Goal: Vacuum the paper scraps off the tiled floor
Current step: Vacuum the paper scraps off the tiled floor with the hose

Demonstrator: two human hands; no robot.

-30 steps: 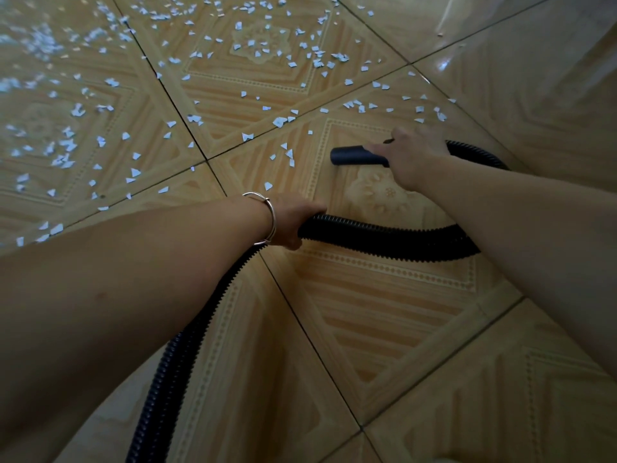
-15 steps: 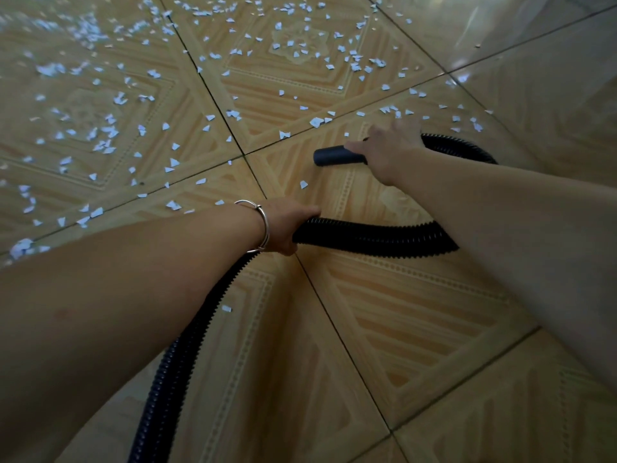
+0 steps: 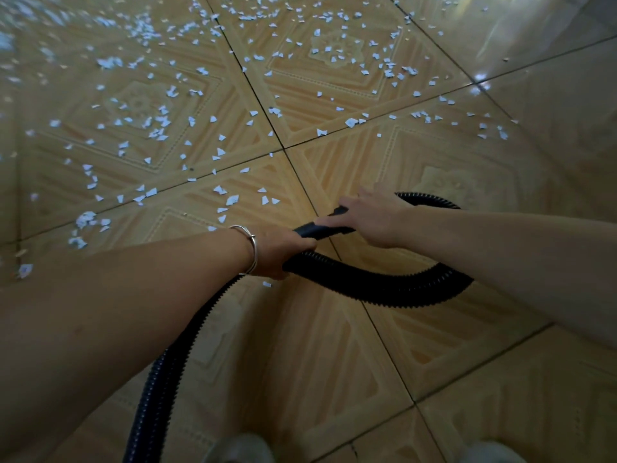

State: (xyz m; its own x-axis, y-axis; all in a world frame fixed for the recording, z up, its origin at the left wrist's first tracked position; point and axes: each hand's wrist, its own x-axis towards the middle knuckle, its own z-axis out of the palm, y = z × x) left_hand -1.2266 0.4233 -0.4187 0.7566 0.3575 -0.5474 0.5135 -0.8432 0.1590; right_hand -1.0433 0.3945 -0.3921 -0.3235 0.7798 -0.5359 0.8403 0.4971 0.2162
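Note:
A black ribbed vacuum hose (image 3: 384, 289) loops across the tan patterned floor tiles (image 3: 334, 345). My left hand (image 3: 277, 252), with a silver bangle on the wrist, is closed around the hose. Just beyond it my right hand (image 3: 374, 217) grips the smooth black nozzle (image 3: 320, 228), whose tip points left, close to my left hand. Small white paper scraps (image 3: 230, 199) lie scattered over the tiles ahead and to the left, the nearest ones just left of the nozzle. A single scrap (image 3: 267, 284) lies under my left wrist.
The hose runs back under my left arm toward the bottom edge (image 3: 147, 412). Two pale shoe tips (image 3: 240, 449) show at the bottom of the frame. Dark grout lines (image 3: 384, 342) cross the floor diagonally.
My right hand has pulled the nozzle back toward me and to the left, so it now lies beside my left hand. The view has swung, and the scraps near the earlier nozzle spot are gone.

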